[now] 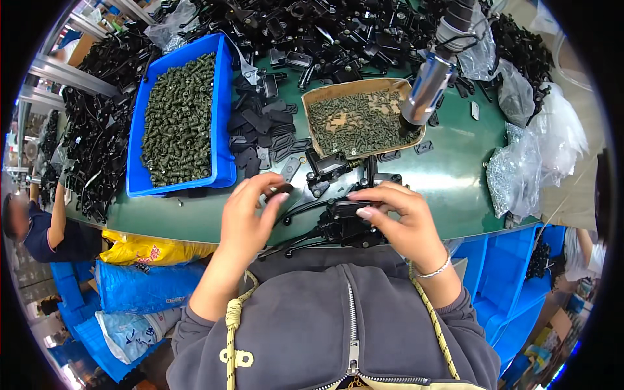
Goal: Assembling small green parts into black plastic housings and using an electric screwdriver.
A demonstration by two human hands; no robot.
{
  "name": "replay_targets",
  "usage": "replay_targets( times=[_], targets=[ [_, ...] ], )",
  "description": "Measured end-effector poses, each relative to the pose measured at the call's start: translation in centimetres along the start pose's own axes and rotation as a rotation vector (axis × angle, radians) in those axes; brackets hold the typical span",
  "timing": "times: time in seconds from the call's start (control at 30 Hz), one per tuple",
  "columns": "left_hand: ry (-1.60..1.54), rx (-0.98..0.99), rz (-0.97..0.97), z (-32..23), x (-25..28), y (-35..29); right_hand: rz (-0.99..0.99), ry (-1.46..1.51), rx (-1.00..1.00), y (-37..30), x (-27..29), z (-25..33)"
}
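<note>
My left hand is closed in a pinch on a small black rubber piece, partly hidden by the fingers. My right hand has thumb and fingers closed on the rectangular top of a black brake lever assembly. The long curved lever of that assembly points left, below the left hand's fingertips. Under it, at the table's near edge, lies another black lever assembly. Just beyond the hands rests a further black assembly, beside a light metal plate.
A blue bin of dark greenish fittings stands left; a cardboard box of small screws lies ahead. An electric screwdriver hangs over the box's right side. Black cover plates lie between them. Plastic bags sit right. Another person is far left.
</note>
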State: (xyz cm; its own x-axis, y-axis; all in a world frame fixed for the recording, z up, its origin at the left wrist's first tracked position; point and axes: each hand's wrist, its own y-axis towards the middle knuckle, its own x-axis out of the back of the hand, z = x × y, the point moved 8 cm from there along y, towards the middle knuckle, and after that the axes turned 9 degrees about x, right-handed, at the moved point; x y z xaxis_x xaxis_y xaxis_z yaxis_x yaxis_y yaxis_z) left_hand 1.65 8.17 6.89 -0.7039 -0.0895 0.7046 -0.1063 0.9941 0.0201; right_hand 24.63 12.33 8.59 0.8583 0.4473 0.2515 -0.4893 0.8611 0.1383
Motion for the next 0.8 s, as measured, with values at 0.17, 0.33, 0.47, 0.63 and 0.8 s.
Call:
replay_targets(
  times=[0.17, 0.33, 0.47, 0.63, 0.8],
  targets=[
    [-0.444, -0.006, 0.228, -4.0, -1.5, 0.0, 0.052, -0.051, 0.159, 1.6, -2.1, 1.9],
    [-0.502, 0.081, 0.452, -5.1, -2.2, 0.6, 0.068, -0.185, 0.199, 1.8, -2.0, 1.8],
    [-0.447, 0.108, 0.52, -5.5, -1.8, 0.3, 0.102, -0.148, 0.103, 1.7, -2.2, 1.2],
    [-0.631, 0.141, 0.617, -4.4, -1.8, 0.1, 0.219, 0.112, -0.132, 1.9, -3.1, 0.0],
    [-1.146, 0.243, 0.644, -1.8, -2.7, 0.7, 0.271, 0.436, -0.408, 2.3, -4.1, -1.0]
  ],
)
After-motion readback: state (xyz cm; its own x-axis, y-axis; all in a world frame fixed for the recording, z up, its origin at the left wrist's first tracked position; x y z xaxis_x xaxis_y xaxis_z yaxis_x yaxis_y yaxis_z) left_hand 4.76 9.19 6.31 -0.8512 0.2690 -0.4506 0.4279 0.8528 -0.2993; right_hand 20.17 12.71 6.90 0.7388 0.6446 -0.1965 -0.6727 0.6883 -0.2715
